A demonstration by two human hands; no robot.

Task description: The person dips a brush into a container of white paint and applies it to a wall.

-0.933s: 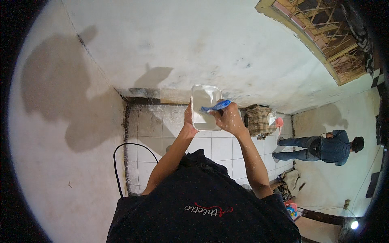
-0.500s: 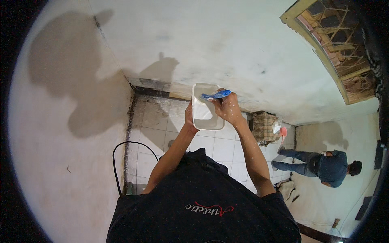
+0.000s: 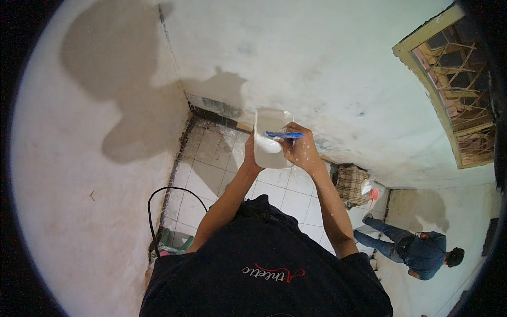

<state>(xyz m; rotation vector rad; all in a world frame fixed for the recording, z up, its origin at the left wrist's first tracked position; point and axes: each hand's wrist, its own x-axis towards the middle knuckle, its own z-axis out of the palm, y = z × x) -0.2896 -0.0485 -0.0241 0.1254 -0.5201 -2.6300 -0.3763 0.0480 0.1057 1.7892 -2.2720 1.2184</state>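
Note:
In the middle of the head view, my left hand [image 3: 250, 154] grips a white rectangular plastic container [image 3: 270, 157] from its left side, with white paint inside. My right hand [image 3: 300, 148] is closed round the blue handle of a brush [image 3: 283, 135], holding it level over the container, with the bristle end down at the white paint, partly hidden. Flecks of white paint dot my right hand and forearm.
A stained wall [image 3: 311, 58] faces me above a tiled floor [image 3: 208, 182], with a grated window [image 3: 449, 74] upper right. A checked cloth bundle [image 3: 349, 185], pink object [image 3: 374, 196], green stool [image 3: 179, 244] and black cable [image 3: 169, 188] lie around. Another person [image 3: 425, 253] stands at right.
The view has swung, so the window and other person sit lower and the green stool shows. The brush has dropped a little and lies more level in the container.

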